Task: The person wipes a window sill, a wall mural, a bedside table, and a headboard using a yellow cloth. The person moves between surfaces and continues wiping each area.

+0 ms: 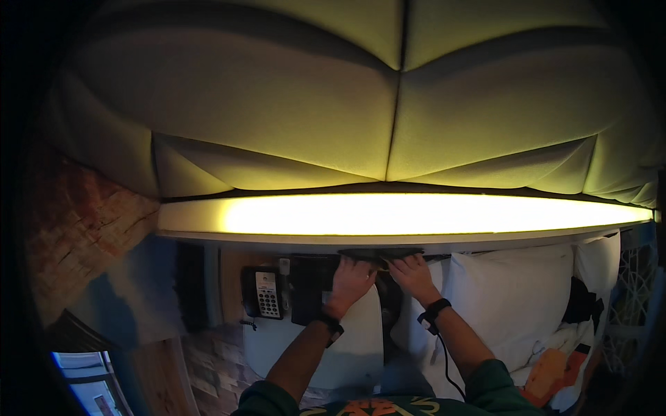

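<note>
Just below the glowing ledge, a flat dark object (377,253) spans the gap between my two hands; its kind is too dim to tell. My left hand (353,286) grips its left part, with the fingertips partly hidden against it. On the right part my right hand (414,278) has its fingers curled over the edge. A small yellowish strip shows between the hands. Each wrist wears a dark band, and a black cable hangs from the right one. Under my left forearm lies a white rounded tabletop (359,333).
A lit ledge (385,214) runs beneath a padded headboard (291,104). To the left are a desk telephone (266,294) and a dark box-like object (306,291). White pillows (510,291) on the bed, dark cloth (581,301) and an orange item (546,370) are to the right.
</note>
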`<move>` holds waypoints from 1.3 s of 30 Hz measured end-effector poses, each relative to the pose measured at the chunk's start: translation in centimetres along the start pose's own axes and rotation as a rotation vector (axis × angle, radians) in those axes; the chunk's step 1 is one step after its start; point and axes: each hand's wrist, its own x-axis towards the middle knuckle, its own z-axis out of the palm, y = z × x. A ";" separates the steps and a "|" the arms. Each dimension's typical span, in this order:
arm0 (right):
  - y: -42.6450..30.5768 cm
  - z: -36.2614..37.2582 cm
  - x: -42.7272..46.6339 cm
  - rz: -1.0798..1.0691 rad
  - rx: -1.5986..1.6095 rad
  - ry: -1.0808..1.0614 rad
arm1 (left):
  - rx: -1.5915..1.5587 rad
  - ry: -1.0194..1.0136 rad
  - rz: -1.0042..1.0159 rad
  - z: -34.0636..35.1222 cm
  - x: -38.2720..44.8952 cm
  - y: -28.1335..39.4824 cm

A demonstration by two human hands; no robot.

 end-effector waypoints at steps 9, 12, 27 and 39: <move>-2.6 0.1 4.2 0.046 0.035 0.378 | 0.199 0.359 -0.211 0.6 -0.3 -3.6; -3.0 2.2 5.2 0.014 0.026 0.506 | 0.124 0.522 -0.120 2.3 0.4 -4.9; -7.0 9.0 3.8 0.630 1.080 0.008 | 0.067 0.554 -0.338 1.9 -1.6 -7.3; -10.2 11.7 7.7 -0.018 -0.120 0.201 | -0.047 0.362 -0.395 2.3 -6.3 -10.9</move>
